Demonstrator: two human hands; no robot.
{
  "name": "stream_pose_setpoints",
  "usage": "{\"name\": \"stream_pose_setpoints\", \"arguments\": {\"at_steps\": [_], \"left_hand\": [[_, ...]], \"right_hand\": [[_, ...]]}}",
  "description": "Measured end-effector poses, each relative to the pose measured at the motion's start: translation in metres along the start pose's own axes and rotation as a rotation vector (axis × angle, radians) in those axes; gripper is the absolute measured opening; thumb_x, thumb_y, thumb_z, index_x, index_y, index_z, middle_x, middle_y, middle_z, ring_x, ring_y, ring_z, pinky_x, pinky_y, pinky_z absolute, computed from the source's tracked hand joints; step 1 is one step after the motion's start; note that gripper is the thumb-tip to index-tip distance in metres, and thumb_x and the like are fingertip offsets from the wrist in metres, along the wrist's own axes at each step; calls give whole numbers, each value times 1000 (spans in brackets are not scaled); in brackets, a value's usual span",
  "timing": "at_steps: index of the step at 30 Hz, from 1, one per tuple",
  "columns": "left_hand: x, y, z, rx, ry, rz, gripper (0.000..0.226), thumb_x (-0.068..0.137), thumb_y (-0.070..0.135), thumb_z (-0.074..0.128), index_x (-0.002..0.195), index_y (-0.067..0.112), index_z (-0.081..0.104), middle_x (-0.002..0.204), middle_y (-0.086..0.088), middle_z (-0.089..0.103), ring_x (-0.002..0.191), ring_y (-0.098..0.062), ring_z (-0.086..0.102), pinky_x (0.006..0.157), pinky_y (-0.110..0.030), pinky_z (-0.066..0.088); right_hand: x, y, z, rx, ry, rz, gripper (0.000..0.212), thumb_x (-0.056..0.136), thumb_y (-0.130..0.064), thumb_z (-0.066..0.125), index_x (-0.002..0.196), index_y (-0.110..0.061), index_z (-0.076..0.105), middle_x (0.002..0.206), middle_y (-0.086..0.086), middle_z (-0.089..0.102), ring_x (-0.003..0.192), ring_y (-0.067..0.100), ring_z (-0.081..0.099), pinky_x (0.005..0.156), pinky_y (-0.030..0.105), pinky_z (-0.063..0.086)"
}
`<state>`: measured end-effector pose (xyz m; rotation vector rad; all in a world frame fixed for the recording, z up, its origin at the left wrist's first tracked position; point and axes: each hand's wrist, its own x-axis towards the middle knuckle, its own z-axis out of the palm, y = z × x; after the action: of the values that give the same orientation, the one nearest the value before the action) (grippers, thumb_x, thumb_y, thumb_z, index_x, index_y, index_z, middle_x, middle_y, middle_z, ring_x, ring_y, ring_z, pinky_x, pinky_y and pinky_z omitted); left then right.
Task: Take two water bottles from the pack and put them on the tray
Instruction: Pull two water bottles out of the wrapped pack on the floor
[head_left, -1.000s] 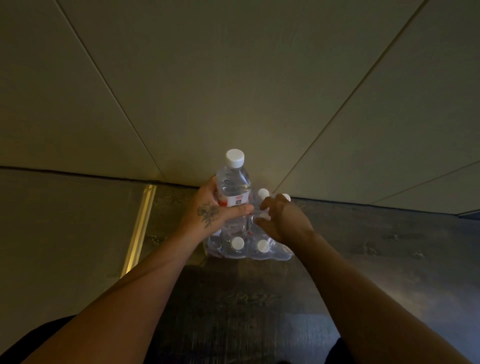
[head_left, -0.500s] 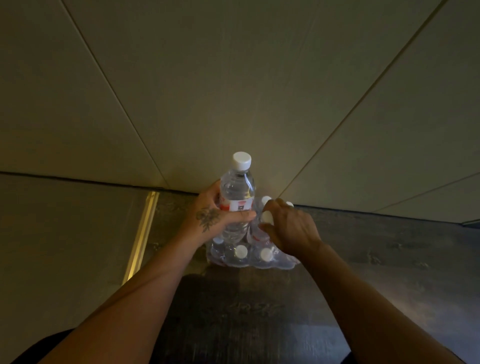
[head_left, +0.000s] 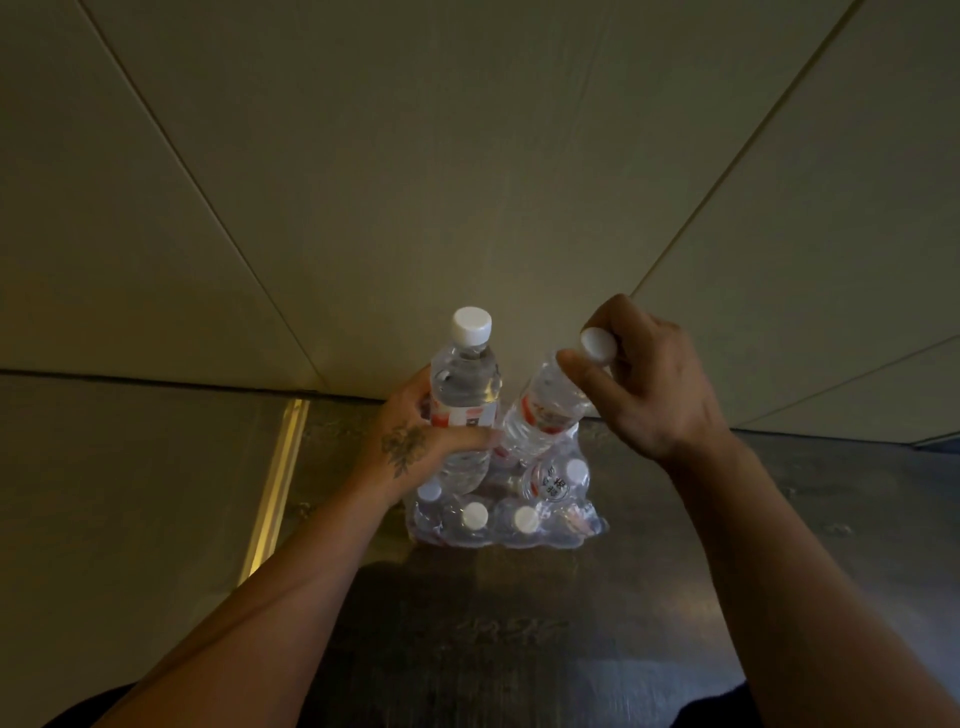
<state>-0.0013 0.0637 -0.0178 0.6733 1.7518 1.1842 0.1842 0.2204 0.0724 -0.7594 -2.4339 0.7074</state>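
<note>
Single head view — looks forward and down from above, close over pack on dark floor.

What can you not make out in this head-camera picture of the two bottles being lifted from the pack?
- Tray: nowhere in the head view.
- Bottom of the right hand's tilted bottle: hidden behind the left hand's upright bottle.
- Bottles left in the pack: count unclear in dim light and crumpled wrap.

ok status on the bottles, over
Left hand grips one bottle upright. Right hand pulls a second bottle by its cap, tilted, above the pack. No tray in view.
</note>
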Motion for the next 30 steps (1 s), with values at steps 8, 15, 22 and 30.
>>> {"name": "stream_pose_setpoints", "arguments": {"at_steps": [8,15,22,30], "left_hand": [[-3,5,7,-45,-49,19,69,40,54,100,101,55,68,95,42,75,87,21,70,65,-13,57],[0,6,15,-36,-28,7,63,42,56,95,92,76,63,98,43,75,88,20,70,75,-26,54],[2,1,12,-42,-45,-2,62,61,32,101,108,48,64,92,45,74,84,23,69,60,-10,56],[3,2,16,-31,-39,-20,60,56,47,99,103,61,66,91,48,72,83,27,67,54,-4,53]], "right_hand": [[4,9,14,-2,43,-55,23,96,-26,72,92,-6,60,82,-4,53,65,-5,45,59,19,33],[0,15,32,-2,-24,29,32,98,-43,69,112,-17,59,110,-7,51,83,-6,51,69,14,43],[-7,21,46,227,-275,297,60,83,-52,76,131,-36,45,118,-9,68,105,19,70,90,55,59],[-17,50,81,262,-392,477,64,80,-35,88,134,-18,58,120,-2,74,111,13,73,100,48,60]]}}
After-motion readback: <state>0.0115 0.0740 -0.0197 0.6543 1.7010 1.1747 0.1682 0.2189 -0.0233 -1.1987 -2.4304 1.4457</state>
